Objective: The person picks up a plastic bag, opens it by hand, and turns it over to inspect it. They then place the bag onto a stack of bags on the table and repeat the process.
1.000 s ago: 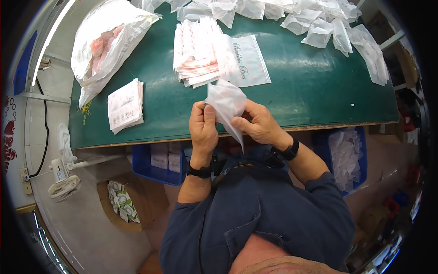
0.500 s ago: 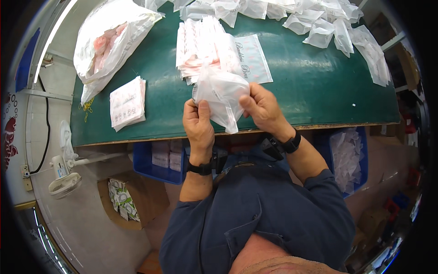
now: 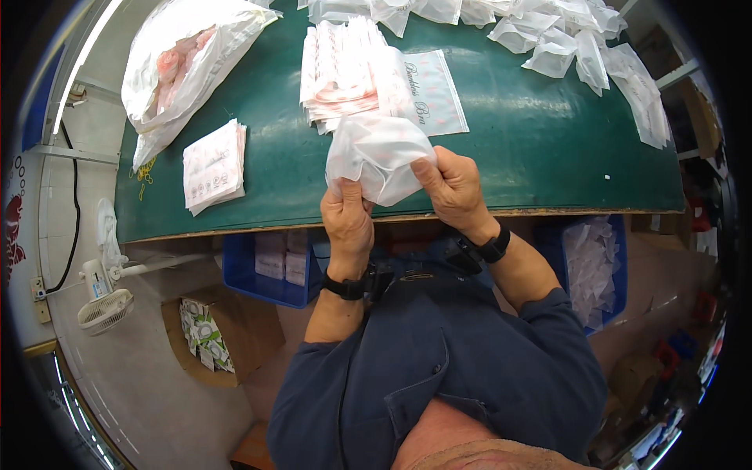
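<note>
A frosted white plastic bag (image 3: pixel 379 159) is held up over the front edge of the green table, between both my hands. My left hand (image 3: pixel 347 215) pinches its lower left corner, thumb on top. My right hand (image 3: pixel 456 186) grips the bag's right side between thumb and fingers. What the bag contains, if anything, I cannot make out. Just beyond it lies a thick pile of flat white and pink printed bags (image 3: pixel 341 74). A flat translucent printed pouch (image 3: pixel 435 92) sticks out to the right of that pile.
At the left are a smaller stack of printed bags (image 3: pixel 215 168) and a large white sack (image 3: pixel 188 59) with pink items. Many filled translucent bags (image 3: pixel 548 39) lie along the far right. Blue bins (image 3: pixel 301 290) and a cardboard box (image 3: pixel 254 333) stand below the table (image 3: pixel 540 172).
The bag between my hands has been turned and spread; its dangling lower corner no longer hangs down. My hands have stayed nearly in place, still gripping it.
</note>
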Action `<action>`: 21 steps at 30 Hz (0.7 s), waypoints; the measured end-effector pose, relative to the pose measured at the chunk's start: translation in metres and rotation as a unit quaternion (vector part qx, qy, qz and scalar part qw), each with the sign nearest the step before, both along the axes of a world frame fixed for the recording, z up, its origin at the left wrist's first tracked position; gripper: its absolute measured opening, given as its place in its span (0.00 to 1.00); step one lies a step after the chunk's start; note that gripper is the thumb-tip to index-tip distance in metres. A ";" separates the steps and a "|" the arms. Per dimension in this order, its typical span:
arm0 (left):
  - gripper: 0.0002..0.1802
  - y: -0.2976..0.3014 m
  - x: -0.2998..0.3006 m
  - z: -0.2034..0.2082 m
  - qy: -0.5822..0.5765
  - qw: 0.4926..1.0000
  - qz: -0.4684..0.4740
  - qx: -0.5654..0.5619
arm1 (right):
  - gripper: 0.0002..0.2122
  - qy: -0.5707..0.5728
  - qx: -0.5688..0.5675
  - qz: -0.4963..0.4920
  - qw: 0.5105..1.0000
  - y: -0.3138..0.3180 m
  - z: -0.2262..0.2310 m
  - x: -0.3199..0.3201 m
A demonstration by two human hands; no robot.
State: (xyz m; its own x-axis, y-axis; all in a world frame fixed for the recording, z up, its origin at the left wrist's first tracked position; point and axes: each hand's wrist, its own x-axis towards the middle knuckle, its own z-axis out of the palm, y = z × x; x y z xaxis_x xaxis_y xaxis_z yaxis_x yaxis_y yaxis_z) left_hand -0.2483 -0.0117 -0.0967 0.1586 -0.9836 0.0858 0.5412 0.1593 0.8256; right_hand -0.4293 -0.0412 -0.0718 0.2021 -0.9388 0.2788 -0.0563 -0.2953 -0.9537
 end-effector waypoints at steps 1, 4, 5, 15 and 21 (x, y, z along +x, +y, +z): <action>0.18 -0.001 -0.010 0.007 0.005 0.999 0.032 0.020 | 0.13 -0.016 0.011 0.018 1.000 -0.001 0.001 0.001; 0.19 -0.002 -0.015 0.008 -0.024 0.998 0.048 0.038 | 0.14 -0.037 -0.018 0.044 0.998 -0.002 -0.007 0.014; 0.20 -0.001 -0.015 0.007 -0.058 0.997 0.032 0.036 | 0.14 -0.042 -0.059 0.051 0.996 -0.001 -0.013 0.020; 0.22 -0.003 0.002 -0.001 -0.028 0.997 0.051 0.047 | 0.15 -0.107 0.035 0.045 0.993 -0.001 0.002 0.011; 0.20 -0.004 0.004 -0.003 0.015 0.998 0.003 0.056 | 0.15 -0.112 0.067 0.086 0.988 0.000 -0.007 0.017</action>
State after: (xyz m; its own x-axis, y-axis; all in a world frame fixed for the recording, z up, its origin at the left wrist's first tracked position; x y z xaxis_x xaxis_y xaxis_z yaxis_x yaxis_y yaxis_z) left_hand -0.2445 -0.0152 -0.0994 0.1652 -0.9858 -0.0295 0.5657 0.0702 0.8216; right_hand -0.4128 -0.0408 -0.0790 0.3090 -0.9277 0.2095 0.2003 -0.1519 -0.9679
